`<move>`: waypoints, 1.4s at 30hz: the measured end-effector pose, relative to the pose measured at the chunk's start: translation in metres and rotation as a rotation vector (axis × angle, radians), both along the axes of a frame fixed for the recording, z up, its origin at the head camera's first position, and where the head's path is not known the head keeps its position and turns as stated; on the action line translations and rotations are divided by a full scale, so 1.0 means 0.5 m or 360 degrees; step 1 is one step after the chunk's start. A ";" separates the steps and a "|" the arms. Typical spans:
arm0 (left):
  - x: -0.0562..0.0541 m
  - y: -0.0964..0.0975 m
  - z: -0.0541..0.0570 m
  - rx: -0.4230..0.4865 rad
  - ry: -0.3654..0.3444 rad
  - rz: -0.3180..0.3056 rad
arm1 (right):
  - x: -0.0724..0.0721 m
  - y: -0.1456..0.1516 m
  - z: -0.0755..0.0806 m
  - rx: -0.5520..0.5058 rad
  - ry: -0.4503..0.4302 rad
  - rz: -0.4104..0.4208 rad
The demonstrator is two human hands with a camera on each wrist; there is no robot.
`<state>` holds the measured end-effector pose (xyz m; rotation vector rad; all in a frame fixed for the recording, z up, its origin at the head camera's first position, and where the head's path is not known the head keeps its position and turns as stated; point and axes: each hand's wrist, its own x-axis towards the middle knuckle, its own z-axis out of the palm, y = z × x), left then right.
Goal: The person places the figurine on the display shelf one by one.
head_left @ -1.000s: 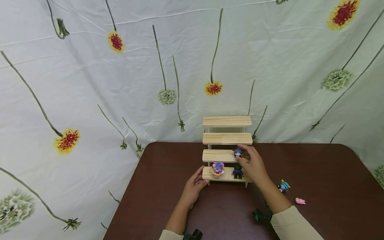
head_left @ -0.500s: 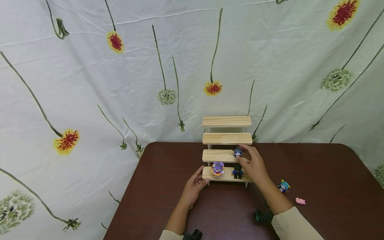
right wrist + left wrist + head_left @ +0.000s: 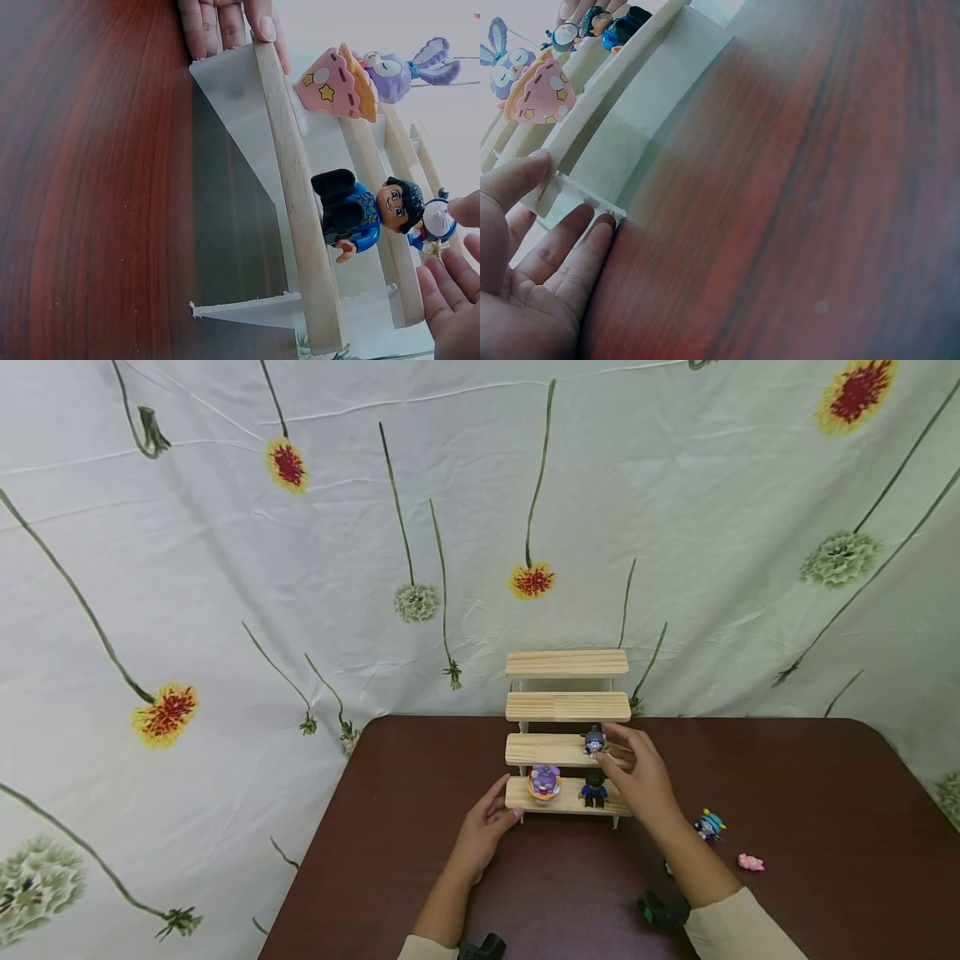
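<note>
Since the earlier frames, the person's right hand (image 3: 641, 772) has eased slightly to its own right, while the blue-capped figurine (image 3: 594, 742) has kept its place on the second step up. Thumb and fingers there are parted in a loose curve, opening toward the figurine; whether a tip touches it, I cannot tell. Just left of that grip, the figurine stands upright, its long axis vertical and its face turned to the front.

Meanwhile the left hand (image 3: 482, 833) grips the left end of the stepped stand (image 3: 568, 665), thumb on the lowest plank and fingers at the clear side support. All the planks run lengthwise from left to right, between the hands.

Nearer the left grip, the purple rabbit figure (image 3: 544, 782) sits on the lowest step, ears pointing up, front outward. Below the right grip, on that same step, the black-haired figure (image 3: 594, 793) faces forward. Beyond the right wrist, on the table (image 3: 825, 793), lie the teal-hatted figure (image 3: 709, 825) and, farther out, the pink toy (image 3: 751, 862).
</note>
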<state>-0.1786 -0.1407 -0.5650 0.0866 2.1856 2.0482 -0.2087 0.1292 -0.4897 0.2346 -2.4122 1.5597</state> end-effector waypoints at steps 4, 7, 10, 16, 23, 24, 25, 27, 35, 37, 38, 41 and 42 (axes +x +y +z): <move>0.000 -0.001 -0.002 -0.0017 0.0002 -0.0001 | 0.006 0.005 -0.002 -0.0029 0.0030 -0.0010; 0.000 -0.001 -0.004 -0.0028 0.0007 -0.0005 | 0.013 0.009 -0.004 -0.0038 0.0042 -0.0017; 0.000 -0.002 -0.003 -0.0033 -0.0010 -0.0002 | 0.019 0.014 -0.006 -0.0027 0.0038 -0.0029; 0.001 -0.001 -0.001 -0.0039 -0.0046 0.0005 | 0.031 0.026 -0.006 -0.0026 0.0060 -0.0077; 0.001 -0.001 0.001 -0.0052 -0.0026 0.0004 | 0.042 0.035 -0.007 -0.0030 0.0082 -0.0131; 0.002 -0.001 0.000 -0.0054 -0.0018 0.0002 | 0.043 0.036 -0.008 -0.0031 0.0080 -0.0141; 0.002 -0.001 0.001 -0.0052 -0.0028 0.0005 | 0.045 0.037 -0.008 -0.0035 0.0079 -0.0152; 0.002 -0.001 0.002 -0.0050 -0.0030 0.0006 | 0.048 0.040 -0.007 -0.0048 0.0084 -0.0173; 0.002 0.001 0.002 -0.0042 -0.0030 0.0005 | 0.066 0.057 -0.012 -0.0083 0.0130 -0.0229; 0.002 0.002 0.003 -0.0042 -0.0026 0.0006 | 0.070 0.062 -0.014 -0.0070 0.0150 -0.0239; 0.002 0.002 0.004 -0.0047 -0.0023 0.0007 | 0.072 0.065 -0.016 -0.0064 0.0159 -0.0242; 0.003 0.002 0.007 -0.0051 -0.0018 0.0009 | 0.079 0.071 -0.018 -0.0051 0.0146 -0.0268; 0.003 0.003 0.008 -0.0050 -0.0023 0.0009 | 0.081 0.074 -0.019 -0.0044 0.0138 -0.0279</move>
